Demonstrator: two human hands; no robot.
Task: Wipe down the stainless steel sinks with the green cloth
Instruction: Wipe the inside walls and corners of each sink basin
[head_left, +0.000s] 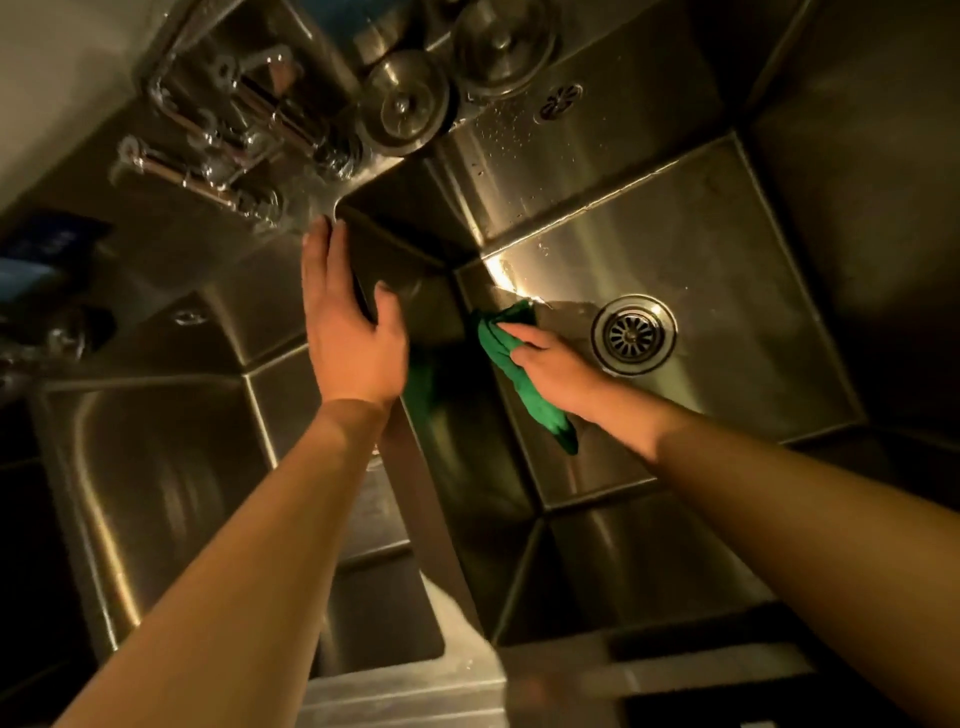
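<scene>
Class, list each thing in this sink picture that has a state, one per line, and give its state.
Green cloth: bunched, pressed on the right sink floor.
Right hand: shut on the cloth.
Left hand: open, on the divider.
Drain: unplugged, strainer showing.
Right sink: wet, droplets on back wall.

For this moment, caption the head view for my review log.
Right hand wipes sink floor with green cloth; left hand braces on divider.
</scene>
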